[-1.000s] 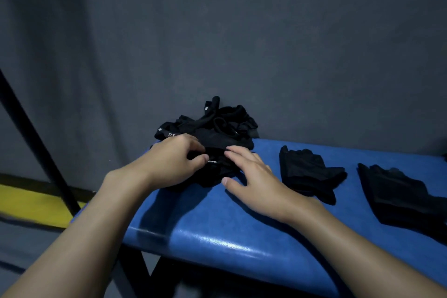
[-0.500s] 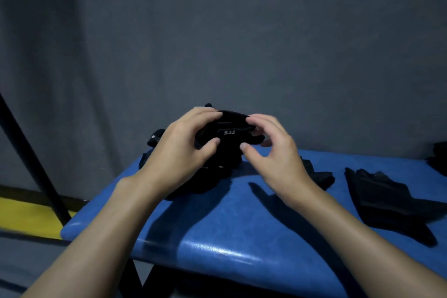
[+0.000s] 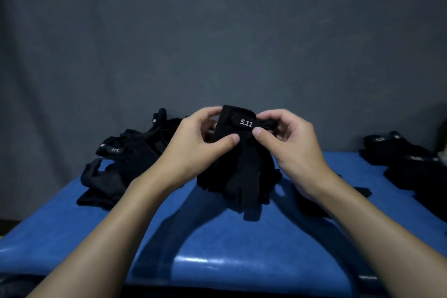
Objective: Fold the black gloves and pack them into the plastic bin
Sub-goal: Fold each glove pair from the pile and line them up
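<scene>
A black glove (image 3: 242, 172) with a white "5.11" wrist strap hangs upright above the blue table (image 3: 217, 249), its fingers pointing down. My left hand (image 3: 196, 145) pinches its left wrist edge and my right hand (image 3: 287, 143) pinches the right edge by the strap. A loose pile of black gloves (image 3: 128, 164) lies behind my left hand at the table's back left. More black gloves (image 3: 408, 167) lie at the right edge. No plastic bin is in view.
A dark grey fabric wall (image 3: 217, 43) rises right behind the table. A black glove (image 3: 319, 203) lies partly hidden under my right forearm. The table's glossy front edge is close to me.
Both hands have lifted one glove out of the pile and drawn it toward me, turning its strap to face the camera. The view has shifted right, showing more gloves at the right.
</scene>
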The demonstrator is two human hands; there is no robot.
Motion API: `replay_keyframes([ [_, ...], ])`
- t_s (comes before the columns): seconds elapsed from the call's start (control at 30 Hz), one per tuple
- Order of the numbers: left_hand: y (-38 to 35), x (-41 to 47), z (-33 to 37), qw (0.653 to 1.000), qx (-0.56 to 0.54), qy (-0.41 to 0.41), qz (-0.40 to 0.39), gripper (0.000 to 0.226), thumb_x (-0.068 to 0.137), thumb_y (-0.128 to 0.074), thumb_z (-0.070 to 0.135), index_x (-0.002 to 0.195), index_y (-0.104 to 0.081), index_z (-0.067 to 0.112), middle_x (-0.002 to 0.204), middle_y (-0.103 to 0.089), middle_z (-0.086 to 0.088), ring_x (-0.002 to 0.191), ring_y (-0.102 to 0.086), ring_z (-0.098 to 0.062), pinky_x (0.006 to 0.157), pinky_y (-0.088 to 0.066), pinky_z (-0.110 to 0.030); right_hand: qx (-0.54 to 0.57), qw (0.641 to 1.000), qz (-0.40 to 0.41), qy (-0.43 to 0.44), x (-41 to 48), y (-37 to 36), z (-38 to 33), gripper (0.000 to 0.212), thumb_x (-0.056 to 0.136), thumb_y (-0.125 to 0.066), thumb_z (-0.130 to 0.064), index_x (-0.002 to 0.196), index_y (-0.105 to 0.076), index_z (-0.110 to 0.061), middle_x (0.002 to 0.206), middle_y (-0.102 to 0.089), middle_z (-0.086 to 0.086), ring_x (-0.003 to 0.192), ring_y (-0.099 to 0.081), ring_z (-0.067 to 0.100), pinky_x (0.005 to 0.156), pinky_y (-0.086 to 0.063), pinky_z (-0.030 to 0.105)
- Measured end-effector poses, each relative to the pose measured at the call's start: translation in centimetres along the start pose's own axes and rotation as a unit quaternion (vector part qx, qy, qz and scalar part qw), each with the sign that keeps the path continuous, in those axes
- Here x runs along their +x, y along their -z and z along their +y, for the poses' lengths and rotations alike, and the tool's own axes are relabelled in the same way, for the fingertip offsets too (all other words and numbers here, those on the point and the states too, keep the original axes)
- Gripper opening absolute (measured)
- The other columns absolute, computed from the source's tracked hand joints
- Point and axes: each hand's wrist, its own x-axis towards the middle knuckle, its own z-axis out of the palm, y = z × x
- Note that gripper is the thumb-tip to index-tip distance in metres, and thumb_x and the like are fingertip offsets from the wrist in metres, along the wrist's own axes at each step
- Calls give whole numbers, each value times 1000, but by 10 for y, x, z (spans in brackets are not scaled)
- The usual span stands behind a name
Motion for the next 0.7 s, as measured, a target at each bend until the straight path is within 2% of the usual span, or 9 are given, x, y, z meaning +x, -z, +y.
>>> replay_keyframes([
  [0.1, -21, 3, 2, 998, -63, 24, -15, 13, 90, -68, 5, 102, -73, 6, 94, -77, -8, 92, -74, -22, 84, -60, -40, 22, 1000, -7, -21, -1, 23, -2, 26, 86, -70, -7, 109, -63, -15, 95, -70, 0, 84, -64, 6, 78, -52, 23],
  [0.2, -40, 9, 6, 992, -119, 25, 14, 7, 91, -67, 5, 94, -73, 6, 91, -76, -12, 85, -73, -21, 79, -59, -41, 14, 995, -57, -76, -5, 45, 3, 42, 85, -72, -8, 124, -57, -16, 107, -72, -1, 101, -67, 9, 90, -53, 27],
  [0.27, -51, 13, 7, 988, -150, 35, 5, 8, 91, -67, 6, 96, -73, 8, 93, -77, -11, 85, -72, -19, 79, -59, -39, -13, 994, -60, -93, -10, 58, 6, 31, 87, -69, -6, 117, -63, -10, 108, -73, 4, 104, -69, 16, 93, -54, 36],
  [0.37, -66, 15, 10, 986, -162, 28, -28, 18, 90, -69, 6, 107, -70, 11, 103, -76, -4, 99, -72, -16, 88, -56, -33, -22, 993, -33, -110, -13, 75, 3, 11, 90, -66, -8, 99, -67, -2, 98, -74, 14, 90, -70, 19, 89, -55, 45],
  [0.43, -75, 16, 13, 984, -175, 29, -31, 21, 90, -69, 10, 111, -70, 11, 106, -76, -3, 104, -71, -18, 91, -55, -33, -28, 991, -43, -120, -13, 83, -2, 13, 91, -65, -9, 98, -66, 2, 98, -72, 20, 85, -68, 19, 87, -55, 46],
  [0.53, -83, 18, 15, 979, -199, 40, -27, 19, 91, -68, 13, 109, -71, 11, 103, -76, -3, 101, -71, -19, 83, -56, -28, -44, 988, -57, -138, -13, 91, -8, 19, 92, -64, -11, 101, -66, 6, 101, -70, 26, 84, -66, 23, 87, -53, 51],
  [0.7, -91, 18, 18, 970, -230, 63, -50, 19, 90, -68, 14, 109, -69, 15, 102, -76, 1, 96, -70, -13, 73, -54, -26, -48, 986, -45, -150, -17, 100, -10, 17, 92, -64, -10, 101, -67, 4, 99, -72, 22, 85, -67, 22, 87, -54, 48],
])
